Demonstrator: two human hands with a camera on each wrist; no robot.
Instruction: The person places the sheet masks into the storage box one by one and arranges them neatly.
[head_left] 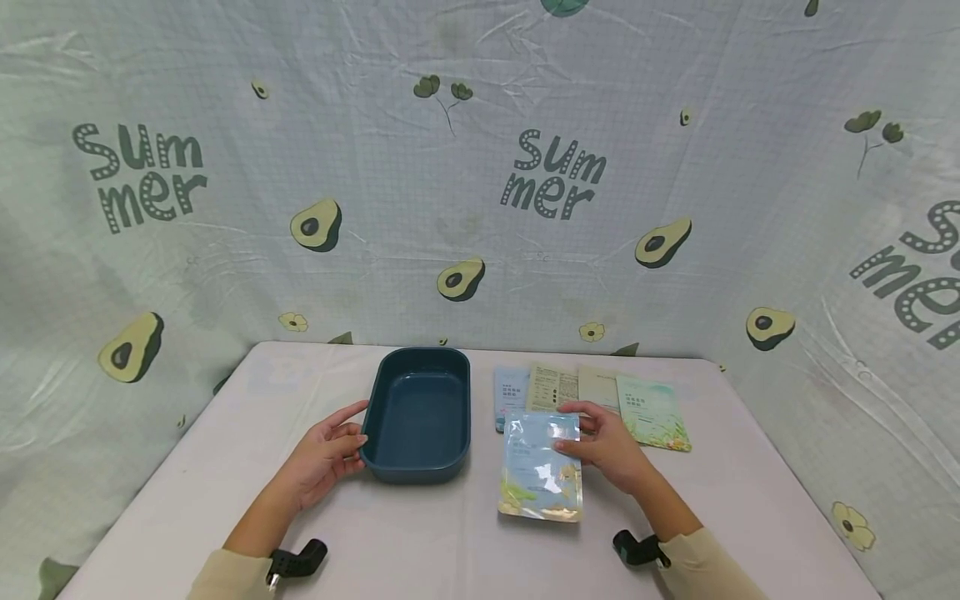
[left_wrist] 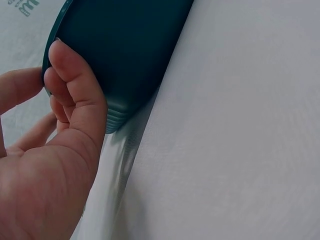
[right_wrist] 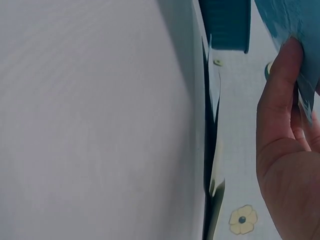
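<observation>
A deep dark-blue rectangular bin (head_left: 417, 421) stands left of centre on the table, its inside bare. At its near left side my left hand (head_left: 327, 460) grips the rim between thumb and fingers; the left wrist view shows the thumb (left_wrist: 75, 75) lying over the bin's wall (left_wrist: 130, 50). My right hand (head_left: 603, 446) pinches a shiny light-blue packet (head_left: 536, 471) by its right edge, thumb on the printed face. In the right wrist view the thumb (right_wrist: 286, 70) lies against the packet (right_wrist: 295, 17), with the other fingers partly hidden behind it.
Behind the held packet lie several flat packets in a row: a blue one (head_left: 512, 387), a beige printed one (head_left: 553, 387), a plain beige one (head_left: 597, 385) and a green one (head_left: 652, 412). White cloth covers the table (head_left: 420, 542); an avocado-print curtain (head_left: 375, 167) hangs behind.
</observation>
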